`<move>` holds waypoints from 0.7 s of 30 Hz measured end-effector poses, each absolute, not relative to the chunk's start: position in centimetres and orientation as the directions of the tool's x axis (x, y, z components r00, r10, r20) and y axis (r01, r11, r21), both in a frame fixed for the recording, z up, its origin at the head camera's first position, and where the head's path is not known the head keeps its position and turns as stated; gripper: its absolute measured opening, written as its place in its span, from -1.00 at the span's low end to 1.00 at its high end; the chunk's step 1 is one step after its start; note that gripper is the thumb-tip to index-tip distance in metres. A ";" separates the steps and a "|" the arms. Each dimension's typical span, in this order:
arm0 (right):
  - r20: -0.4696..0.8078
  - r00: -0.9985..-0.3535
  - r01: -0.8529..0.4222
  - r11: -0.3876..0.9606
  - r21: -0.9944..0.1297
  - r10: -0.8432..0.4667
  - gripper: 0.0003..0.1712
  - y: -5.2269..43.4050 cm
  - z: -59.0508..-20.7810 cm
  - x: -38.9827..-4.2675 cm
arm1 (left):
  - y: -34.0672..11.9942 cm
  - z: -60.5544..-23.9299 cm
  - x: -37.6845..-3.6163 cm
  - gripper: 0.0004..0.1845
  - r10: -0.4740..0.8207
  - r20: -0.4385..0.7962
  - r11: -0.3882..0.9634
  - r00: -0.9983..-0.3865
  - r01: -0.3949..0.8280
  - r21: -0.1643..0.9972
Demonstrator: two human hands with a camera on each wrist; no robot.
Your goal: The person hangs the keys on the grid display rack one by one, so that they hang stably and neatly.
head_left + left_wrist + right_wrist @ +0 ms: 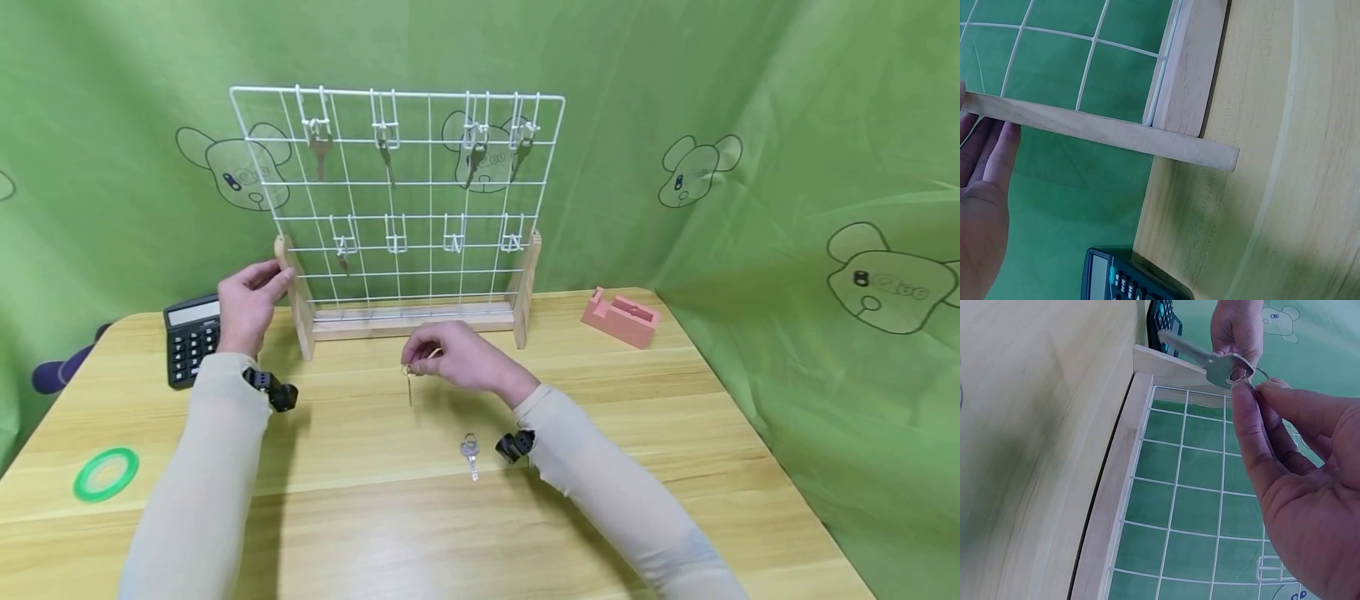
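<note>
Key (409, 385): small, on a thin metal split ring, brass-toned in the head view, silver-grey in the right wrist view (1210, 359). Pinched at the ring by the fingertips of the right hand (457, 356), it hangs blade down just above the tabletop, before the middle of the rack's base and toward the far edge.

Wire grid rack (397, 179): white mesh panel, upright between two pale wooden end posts on a wooden base bar, standing at the far edge of the tabletop, about midway along it. Hooks in two rows; several carry keys. The left hand (247, 304) touches the left post (1094, 128) with straight fingers.
</note>
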State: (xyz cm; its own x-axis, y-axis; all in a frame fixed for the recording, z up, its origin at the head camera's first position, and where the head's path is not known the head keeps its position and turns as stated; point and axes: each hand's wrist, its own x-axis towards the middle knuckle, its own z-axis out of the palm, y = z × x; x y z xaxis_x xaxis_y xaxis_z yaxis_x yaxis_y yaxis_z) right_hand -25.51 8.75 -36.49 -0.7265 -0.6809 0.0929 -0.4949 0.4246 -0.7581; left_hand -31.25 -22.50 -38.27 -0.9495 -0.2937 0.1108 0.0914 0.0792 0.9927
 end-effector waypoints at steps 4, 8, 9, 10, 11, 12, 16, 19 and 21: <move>0.107 -0.738 -0.503 0.436 -0.746 -0.666 -0.92 8.7 -36.1 -25.6 | -22.5 -38.3 -31.3 -0.45 -0.293 0.115 0.089 -0.949 0.093 0.992; 0.112 -0.743 -0.501 0.438 -0.747 -0.660 -0.91 8.7 -35.7 -25.8 | -22.6 -38.4 -31.3 -0.44 -0.291 0.116 0.101 -0.950 0.090 0.991; 0.115 -0.743 -0.501 0.435 -0.748 -0.659 -0.91 8.7 -35.7 -25.9 | -22.6 -38.4 -31.3 -0.44 -0.292 0.115 0.105 -0.949 0.088 0.991; 0.120 -0.743 -0.504 0.433 -0.748 -0.658 -0.91 8.7 -35.6 -25.9 | -22.6 -38.3 -31.3 -0.44 -0.292 0.113 0.105 -0.950 0.085 0.991; 0.126 -0.744 -0.505 0.429 -0.749 -0.656 -0.91 8.7 -35.4 -25.9 | -22.6 -38.3 -31.3 -0.44 -0.292 0.112 0.106 -0.950 0.084 0.991; 0.129 -0.747 -0.506 0.431 -0.747 -0.652 -0.91 8.7 -35.3 -25.9 | -22.6 -38.3 -31.2 -0.44 -0.292 0.111 0.106 -0.950 0.083 0.991; 0.145 -0.762 -0.504 0.436 -0.745 -0.632 -0.90 8.7 -34.9 -26.1 | -22.6 -38.3 -31.2 -0.44 -0.289 0.107 0.105 -0.951 0.079 0.991; 0.144 -0.780 -0.488 0.449 -0.748 -0.609 -0.88 8.6 -34.6 -26.3 | -22.6 -38.3 -31.2 -0.44 -0.288 0.103 0.103 -0.952 0.076 0.992; 0.139 -0.792 -0.478 0.461 -0.748 -0.595 -0.87 8.6 -34.3 -26.4 | -22.6 -38.2 -31.2 -0.43 -0.286 0.101 0.103 -0.953 0.074 0.992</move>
State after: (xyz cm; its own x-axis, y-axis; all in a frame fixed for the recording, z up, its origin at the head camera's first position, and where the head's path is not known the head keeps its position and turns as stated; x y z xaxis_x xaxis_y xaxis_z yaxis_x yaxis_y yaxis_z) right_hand -26.43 8.62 -34.32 -0.7919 -0.5945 0.1393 -0.4777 0.4611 -0.7478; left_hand -31.18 -22.57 -38.20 -0.9529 -0.2860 0.1008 0.0740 0.1031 0.9919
